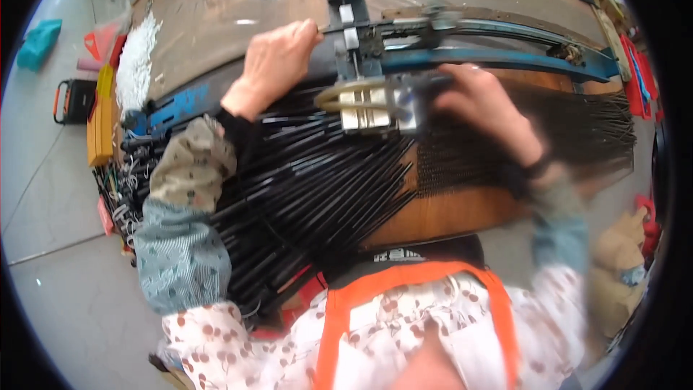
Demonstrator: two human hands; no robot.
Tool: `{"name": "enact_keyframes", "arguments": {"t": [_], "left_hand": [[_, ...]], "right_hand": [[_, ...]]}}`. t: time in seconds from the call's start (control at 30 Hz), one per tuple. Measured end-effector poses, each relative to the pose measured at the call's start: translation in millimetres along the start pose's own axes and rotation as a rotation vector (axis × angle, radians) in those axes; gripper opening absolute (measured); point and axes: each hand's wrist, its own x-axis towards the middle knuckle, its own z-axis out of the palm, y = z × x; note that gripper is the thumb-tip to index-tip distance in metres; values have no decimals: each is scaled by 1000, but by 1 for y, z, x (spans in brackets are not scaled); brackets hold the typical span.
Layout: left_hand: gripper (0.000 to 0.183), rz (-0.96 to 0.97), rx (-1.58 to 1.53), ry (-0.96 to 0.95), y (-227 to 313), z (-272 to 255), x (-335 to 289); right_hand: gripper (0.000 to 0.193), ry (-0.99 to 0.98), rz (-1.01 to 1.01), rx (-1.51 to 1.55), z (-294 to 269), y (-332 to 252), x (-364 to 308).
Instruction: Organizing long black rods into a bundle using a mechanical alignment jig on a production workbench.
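Note:
My left hand [278,61] is closed beside a bench machine [354,43] with a dark upright bracket and pale metal blocks. Its fingertips meet a thin dark part near the bracket, which I cannot make out. My right hand [480,101] is smeared by motion, just right of the machine's pale clamp block [368,108]. Whether its fingers hold anything cannot be seen. A tan hose or ring [336,97] loops around the block. Under my left forearm fan many long black rods [310,166]. Thin dark rods [592,126], partly blurred, lie beneath my right hand.
A blue metal rail [498,58] runs right from the machine across the brown table [216,0]. White scraps [138,58] heap at the left edge. A black and orange case [74,101] stands on the floor. Red bins [639,76] and brown bags [621,267] are at right.

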Motion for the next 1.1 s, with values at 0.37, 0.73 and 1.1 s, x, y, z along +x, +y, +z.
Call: {"name": "enact_keyframes", "arguments": {"t": [0.37, 0.73, 1.1], "left_hand": [[10, -284, 385, -273, 15, -56, -62], [10, -186, -184, -410, 52, -54, -122], [27, -107, -176, -476, 98, -112, -105]], "right_hand": [[18, -167, -233, -170, 2, -15, -46], [10, -162, -28, 3, 0, -43, -33], [18, -254, -70, 235, 11, -47, -33]]}}
